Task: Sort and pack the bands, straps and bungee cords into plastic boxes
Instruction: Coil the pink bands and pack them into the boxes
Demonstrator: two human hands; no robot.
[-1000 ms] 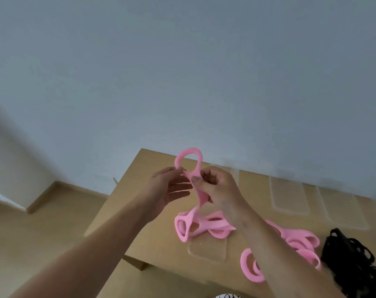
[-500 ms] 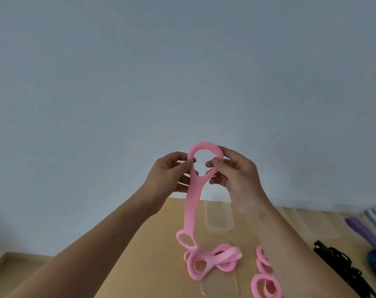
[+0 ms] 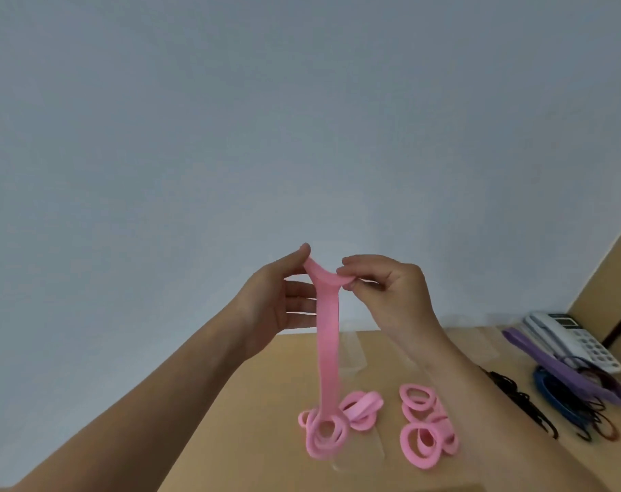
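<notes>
- Both hands have gone up since a moment ago, and the pink strap (image 3: 327,335) now hangs longer, with its top loop pulled flat.
- Head view: the left hand (image 3: 278,300) pinches the top of the strap on the left with thumb and first finger, its other fingers straight. The right hand (image 3: 390,289) pinches it on the right, fingers curled.
- Its low end sits coiled over a clear box (image 3: 358,452) near the front of the table (image 3: 259,413).
- More pink straps (image 3: 426,431) lie loose just to the right. Black cords (image 3: 514,395) and purple bands (image 3: 564,374) wait farther right.
- I think sorting has only just begun.
- Other clear boxes (image 3: 353,349) farther back look empty, though they are hard to see.
</notes>
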